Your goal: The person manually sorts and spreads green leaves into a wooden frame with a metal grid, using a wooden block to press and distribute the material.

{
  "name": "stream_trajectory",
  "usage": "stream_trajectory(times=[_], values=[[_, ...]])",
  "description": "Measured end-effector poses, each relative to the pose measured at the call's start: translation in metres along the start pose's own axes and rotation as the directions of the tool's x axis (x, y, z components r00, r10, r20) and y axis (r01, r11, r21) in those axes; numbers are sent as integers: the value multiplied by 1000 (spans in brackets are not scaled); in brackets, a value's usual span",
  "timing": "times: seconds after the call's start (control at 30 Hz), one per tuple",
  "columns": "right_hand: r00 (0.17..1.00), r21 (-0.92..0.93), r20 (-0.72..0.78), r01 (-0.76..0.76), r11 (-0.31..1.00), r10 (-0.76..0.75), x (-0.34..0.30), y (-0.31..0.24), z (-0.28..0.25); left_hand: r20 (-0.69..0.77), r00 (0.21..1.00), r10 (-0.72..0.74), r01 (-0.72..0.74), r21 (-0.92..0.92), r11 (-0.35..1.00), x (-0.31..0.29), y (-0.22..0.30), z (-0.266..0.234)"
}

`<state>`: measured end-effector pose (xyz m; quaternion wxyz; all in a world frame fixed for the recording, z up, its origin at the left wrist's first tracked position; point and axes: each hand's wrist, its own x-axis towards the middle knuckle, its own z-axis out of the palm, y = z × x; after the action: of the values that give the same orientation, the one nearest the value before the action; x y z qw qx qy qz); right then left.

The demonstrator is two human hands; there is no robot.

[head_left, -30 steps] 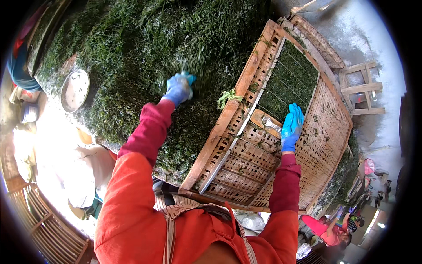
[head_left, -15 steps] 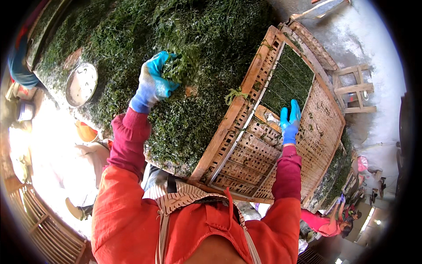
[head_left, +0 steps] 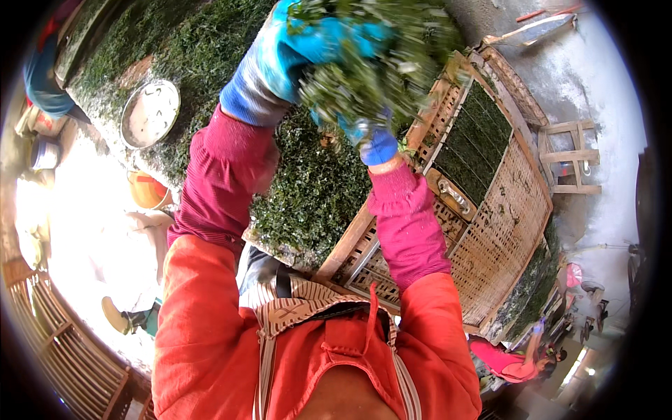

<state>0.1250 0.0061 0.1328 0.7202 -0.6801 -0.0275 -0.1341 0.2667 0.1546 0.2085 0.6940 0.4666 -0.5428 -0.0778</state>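
Note:
A clump of green leafy strands [head_left: 388,77], blurred by motion, is raised above the heap of the same greens [head_left: 308,196]. My left hand [head_left: 297,59], in a blue and white glove, grips the clump from its left side. From below, my right hand [head_left: 367,136], also blue-gloved, closes against it; leaves cover part of its fingers. Right of both hands lies a slatted woven bamboo rack [head_left: 511,203] in a wooden frame. Greens fill the far section of a thin metal frame [head_left: 483,129] on it. A small wooden block with a metal handle [head_left: 451,194] rests there.
A round whitish pan [head_left: 150,114] sits on the heap at left. Below it are an orange bucket [head_left: 147,189] and a slatted wooden rack [head_left: 63,343]. A wooden stool [head_left: 570,155] stands at far right. Other people are at the left edge and lower right [head_left: 511,360].
My left hand has risen and moved right with the greens. My right hand has left the rack and moved left to the clump, which looks larger. The view has shifted slightly.

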Motion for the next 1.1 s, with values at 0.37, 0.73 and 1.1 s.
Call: stream_trajectory(times=[0.37,0.73,1.1], values=[[747,59,-212,-634,771,630,-68,19,-2,247,231,-941,971,-5,237,-179,-39,15],[404,384,-55,-835,393,913,-288,-31,39,491,442,-751,680,-729,-77,-257,-8,209],[420,421,-333,-735,532,844,-406,-74,-34,363,789,-496,612,-533,584,-205,2,350]])
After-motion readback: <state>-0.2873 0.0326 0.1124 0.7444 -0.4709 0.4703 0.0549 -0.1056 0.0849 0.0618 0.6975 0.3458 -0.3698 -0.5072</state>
